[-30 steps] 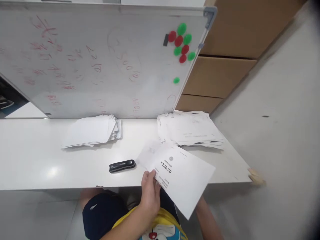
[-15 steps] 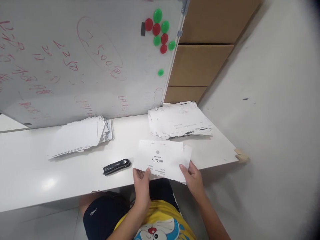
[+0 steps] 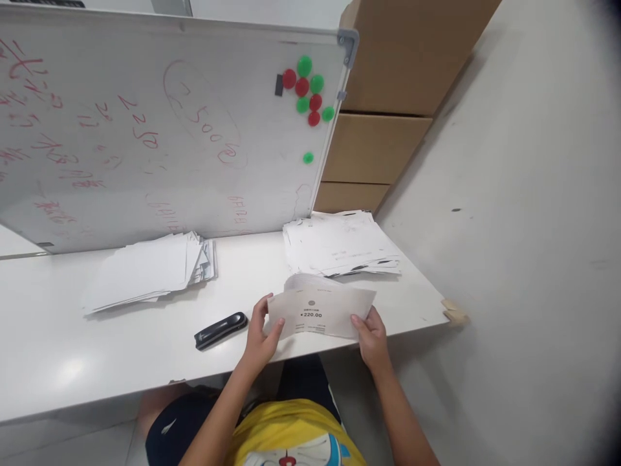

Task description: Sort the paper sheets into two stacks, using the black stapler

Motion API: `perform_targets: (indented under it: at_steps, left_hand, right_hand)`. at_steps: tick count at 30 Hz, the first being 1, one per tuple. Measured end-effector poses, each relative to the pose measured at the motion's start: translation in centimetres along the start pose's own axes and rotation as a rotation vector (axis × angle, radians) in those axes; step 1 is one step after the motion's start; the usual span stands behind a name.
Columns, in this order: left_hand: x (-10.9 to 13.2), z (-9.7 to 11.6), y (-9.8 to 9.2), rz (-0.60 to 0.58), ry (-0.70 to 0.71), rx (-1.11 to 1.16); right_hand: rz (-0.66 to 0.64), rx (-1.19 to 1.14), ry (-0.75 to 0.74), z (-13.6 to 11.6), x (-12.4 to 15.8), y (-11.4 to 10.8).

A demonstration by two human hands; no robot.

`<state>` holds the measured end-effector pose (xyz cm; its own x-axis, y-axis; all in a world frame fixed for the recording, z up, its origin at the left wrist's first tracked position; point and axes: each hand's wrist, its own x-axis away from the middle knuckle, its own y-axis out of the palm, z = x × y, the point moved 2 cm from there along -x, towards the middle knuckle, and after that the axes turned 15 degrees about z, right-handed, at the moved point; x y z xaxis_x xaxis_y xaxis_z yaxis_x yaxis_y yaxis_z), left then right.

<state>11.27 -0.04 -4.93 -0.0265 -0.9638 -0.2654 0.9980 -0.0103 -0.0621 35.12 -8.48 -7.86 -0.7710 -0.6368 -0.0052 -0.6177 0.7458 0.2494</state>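
Note:
Small paper sheets (image 3: 310,317), the front one printed with "220.00", are held upright and slightly bowed above the table's front edge. My left hand (image 3: 264,330) grips their left side, thumb in front and fingers behind. On the right side my right hand (image 3: 372,330) pinches them with its thumb on the printed face. A second sheet curls up behind the front one; how many there are I cannot tell. A black stapler (image 3: 221,331) lies on the table just left of my left hand. Beyond the sheets is a loose stack of papers (image 3: 334,243).
Another paper pile (image 3: 145,268) lies at the left of the white table (image 3: 121,349). A whiteboard (image 3: 204,142) with red writing and round magnets stands along the back. Cardboard boxes (image 3: 378,65) are stacked behind it, and a wall (image 3: 514,226) closes off the right.
The sheets have gone from lying nearly flat to tilted up and bowed. My left hand has moved left and up around their edge. The camera view has shifted slightly.

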Motion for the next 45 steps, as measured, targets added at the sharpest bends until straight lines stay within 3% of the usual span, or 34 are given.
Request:
perform_targets:
  at_steps: [6,10,13,16,18,21,24,28,35,45]
  left_hand:
    - [-0.1,-0.4,-0.5,0.024,0.009,0.023]
    - [-0.7,0.6,0.2,-0.056,0.163,-0.126]
    - [-1.1,1.6,0.0,-0.059,0.201,-0.238]
    - [-1.9,3.1,-2.3,0.035,0.237,-0.352]
    - [-2.7,3.9,-4.7,0.061,0.36,-0.551]
    - [-3.6,3.5,-7.9,-0.103,0.515,-0.951]
    - [-3.7,1.8,-9.6,-0.32,0.574,-1.154]
    - [-3.2,0.1,-9.7,-0.449,0.747,-1.183]
    - [-3.2,0.0,-10.0,-0.316,0.84,-1.189]
    - [-2.8,-0.5,-10.0,-0.344,0.859,-1.164]
  right_hand:
    - [-0.057,0.049,0.021,-0.3,-0.2,-0.3]
    - [-0.097,0.117,0.031,-1.2,-0.7,0.5]
    - [-0.154,0.21,0.1,-1.8,-0.9,1.1]
    - [-0.249,0.255,0.184,-2.1,-0.5,1.7]
    - [-0.279,0.259,0.22,-2.0,-0.1,2.2]
    - [-0.323,0.299,0.236,-1.3,0.4,3.3]
    - [-0.368,0.371,0.228,-0.5,0.5,4.5]
    - [-0.391,0.399,0.216,0.1,0.4,5.2]
    - [-0.381,0.431,0.225,0.0,1.3,5.0]
    - [-0.334,0.475,0.25,-0.3,1.1,4.0]
